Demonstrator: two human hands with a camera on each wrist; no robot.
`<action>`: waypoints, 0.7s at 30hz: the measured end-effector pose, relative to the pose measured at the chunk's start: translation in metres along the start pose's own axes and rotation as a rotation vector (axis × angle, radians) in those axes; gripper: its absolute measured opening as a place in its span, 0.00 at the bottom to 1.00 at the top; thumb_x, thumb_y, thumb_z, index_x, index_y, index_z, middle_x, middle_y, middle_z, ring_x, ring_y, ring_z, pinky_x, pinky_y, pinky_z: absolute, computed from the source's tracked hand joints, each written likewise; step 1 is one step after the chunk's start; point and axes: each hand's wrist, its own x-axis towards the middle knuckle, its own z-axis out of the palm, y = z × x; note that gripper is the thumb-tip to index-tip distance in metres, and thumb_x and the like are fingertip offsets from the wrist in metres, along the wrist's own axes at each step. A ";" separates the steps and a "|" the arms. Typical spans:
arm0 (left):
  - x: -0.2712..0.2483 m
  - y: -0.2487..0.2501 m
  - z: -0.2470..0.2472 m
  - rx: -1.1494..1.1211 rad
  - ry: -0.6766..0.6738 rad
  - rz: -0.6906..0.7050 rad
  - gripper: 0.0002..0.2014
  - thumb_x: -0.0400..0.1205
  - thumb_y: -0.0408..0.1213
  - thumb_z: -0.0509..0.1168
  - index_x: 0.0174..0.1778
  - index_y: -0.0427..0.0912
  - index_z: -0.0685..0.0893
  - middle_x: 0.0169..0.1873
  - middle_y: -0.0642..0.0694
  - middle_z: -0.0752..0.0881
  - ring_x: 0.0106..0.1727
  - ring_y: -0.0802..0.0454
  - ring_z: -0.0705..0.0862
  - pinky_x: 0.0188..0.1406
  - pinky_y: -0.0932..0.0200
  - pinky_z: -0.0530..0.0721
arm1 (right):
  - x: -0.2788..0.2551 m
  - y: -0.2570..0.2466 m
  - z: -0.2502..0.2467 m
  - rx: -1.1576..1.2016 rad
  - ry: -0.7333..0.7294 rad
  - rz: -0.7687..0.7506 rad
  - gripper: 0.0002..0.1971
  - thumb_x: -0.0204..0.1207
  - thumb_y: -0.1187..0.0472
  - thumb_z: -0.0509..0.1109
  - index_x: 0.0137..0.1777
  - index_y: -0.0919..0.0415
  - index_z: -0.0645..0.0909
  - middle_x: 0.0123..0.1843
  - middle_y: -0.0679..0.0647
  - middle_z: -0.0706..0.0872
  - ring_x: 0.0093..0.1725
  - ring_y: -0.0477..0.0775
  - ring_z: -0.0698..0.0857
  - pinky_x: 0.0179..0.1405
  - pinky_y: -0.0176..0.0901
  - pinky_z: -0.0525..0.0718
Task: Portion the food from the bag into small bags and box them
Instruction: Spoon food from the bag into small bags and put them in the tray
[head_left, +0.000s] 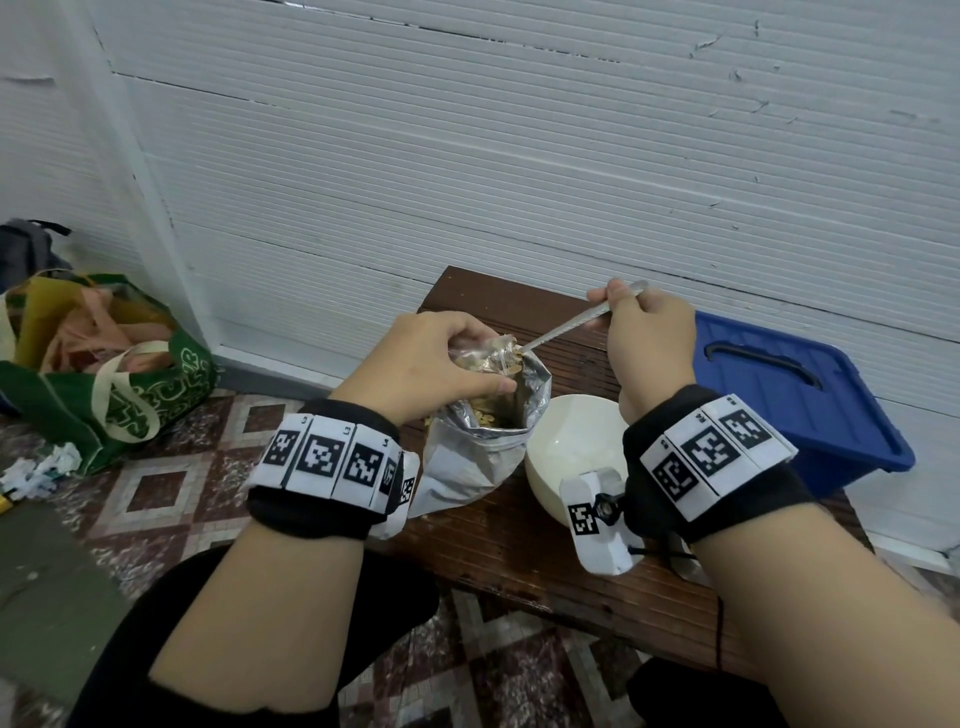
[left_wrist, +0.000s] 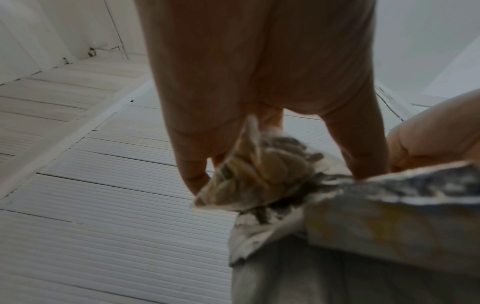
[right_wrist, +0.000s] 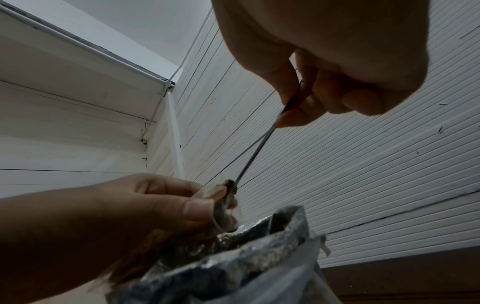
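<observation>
A silver foil bag (head_left: 470, 457) stands open on the brown wooden table (head_left: 519, 561), with tan food pieces (head_left: 488, 413) inside. My left hand (head_left: 426, 364) holds a small clear bag (head_left: 485, 356) partly filled with food just above the foil bag's mouth. My right hand (head_left: 647, 332) pinches the handle of a metal spoon (head_left: 576, 325). The spoon's tip reaches into the small bag's opening. In the left wrist view the small bag (left_wrist: 249, 176) hangs between my fingers above the foil bag (left_wrist: 363, 216). The right wrist view shows the spoon (right_wrist: 257, 152) slanting down into the small bag (right_wrist: 223, 197).
A white bowl (head_left: 571, 447) sits on the table right of the foil bag. A blue plastic box with a lid (head_left: 795, 395) stands at the right by the white wall. A green shopping bag (head_left: 98, 374) lies on the tiled floor at the left.
</observation>
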 end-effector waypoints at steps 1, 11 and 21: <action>0.000 0.000 0.001 -0.016 0.003 0.000 0.20 0.66 0.49 0.80 0.53 0.52 0.85 0.46 0.62 0.84 0.47 0.69 0.82 0.48 0.72 0.80 | 0.000 0.000 0.000 -0.001 0.001 -0.005 0.15 0.85 0.58 0.60 0.41 0.57 0.85 0.29 0.49 0.83 0.33 0.44 0.83 0.33 0.25 0.76; 0.001 0.000 0.005 -0.086 0.094 0.015 0.18 0.68 0.49 0.79 0.51 0.54 0.82 0.44 0.61 0.84 0.46 0.68 0.81 0.43 0.79 0.78 | -0.009 -0.011 0.000 0.014 -0.058 -0.237 0.15 0.85 0.56 0.60 0.38 0.49 0.83 0.31 0.47 0.83 0.35 0.41 0.83 0.41 0.33 0.77; 0.001 -0.005 0.000 -0.199 0.168 -0.025 0.25 0.67 0.52 0.77 0.57 0.48 0.82 0.48 0.55 0.86 0.48 0.62 0.83 0.50 0.67 0.81 | -0.007 -0.034 -0.018 0.119 0.022 -0.584 0.12 0.85 0.62 0.60 0.44 0.62 0.82 0.37 0.43 0.84 0.37 0.38 0.82 0.42 0.28 0.78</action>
